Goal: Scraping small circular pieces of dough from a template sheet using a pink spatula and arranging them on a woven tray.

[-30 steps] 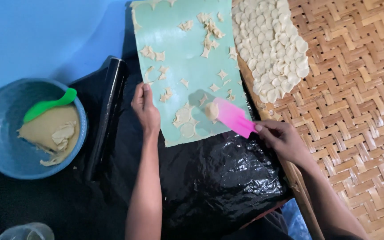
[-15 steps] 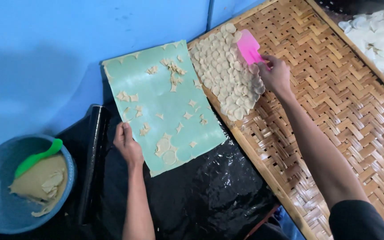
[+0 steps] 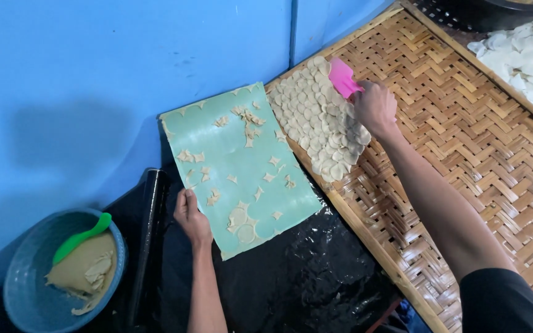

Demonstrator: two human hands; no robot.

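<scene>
Woven bamboo tray [image 3: 464, 142] beside blue wall [image 3: 94, 74]; right hand [image 3: 375, 106] grips pink scraper [image 3: 343, 78], left hand [image 3: 191, 216] flat on green mat [image 3: 242, 179].

I see my left hand [image 3: 191, 217] flat on the near-left edge of the green mat [image 3: 242, 169], which carries dough scraps. Right of the mat, my right hand [image 3: 374, 106] grips a pink scraper [image 3: 343, 78] over dough discs [image 3: 323, 126] on the woven tray [image 3: 464, 123]. Left of the mat sits a blue bowl [image 3: 29, 296].
</scene>
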